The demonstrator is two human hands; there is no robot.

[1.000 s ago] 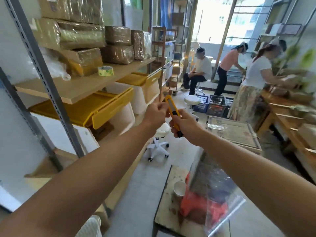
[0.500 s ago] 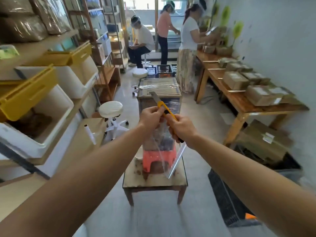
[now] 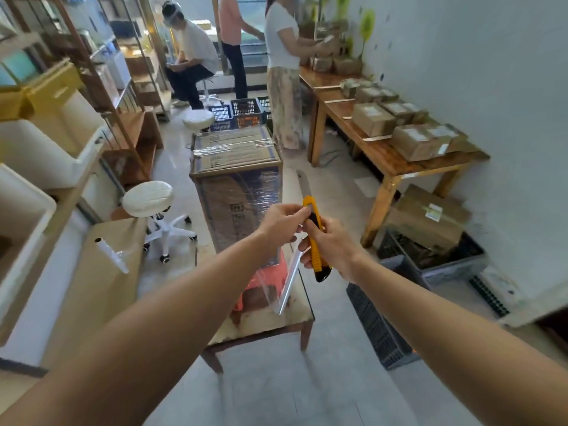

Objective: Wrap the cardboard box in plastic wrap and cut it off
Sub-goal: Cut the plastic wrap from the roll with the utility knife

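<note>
Yellow plastic utility knife (image 3: 315, 238): your right hand (image 3: 333, 245) wraps its handle, blade extended; left hand (image 3: 281, 222) pinches its head.
Brown cardboard box (image 3: 236, 179): film-wrapped, upright, raised on low wooden table (image 3: 264, 326), just beyond your hands.
Clear plastic wrap (image 3: 278, 290): hangs below hands; pull taut, slice away from fingers.

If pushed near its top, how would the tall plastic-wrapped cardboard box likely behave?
Probably tips rather than slides: the tall plastic-wrapped cardboard box stands high and narrow on a small orange plastic stool atop the low wooden table. Its glossy wrap likely feels slippery to bare fingers.
</note>
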